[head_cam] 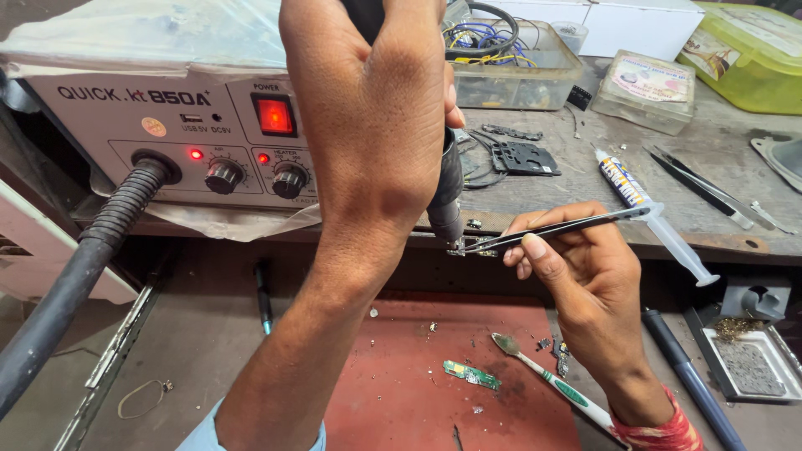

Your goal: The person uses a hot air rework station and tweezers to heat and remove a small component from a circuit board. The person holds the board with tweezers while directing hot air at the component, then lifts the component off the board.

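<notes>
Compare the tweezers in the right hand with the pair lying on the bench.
The held tweezers are raised, tips pinching a small part beside the hot-air nozzle; the spare tweezers lie flat, untouched, gripping nothing. The right hand squeezes the held pair; the spare's arms rest apart. Both are dark, slim and pointed.

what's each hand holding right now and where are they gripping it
Left hand grips the hot-air handpiece around its upper body. Right hand pinches black tweezers mid-length.
</notes>
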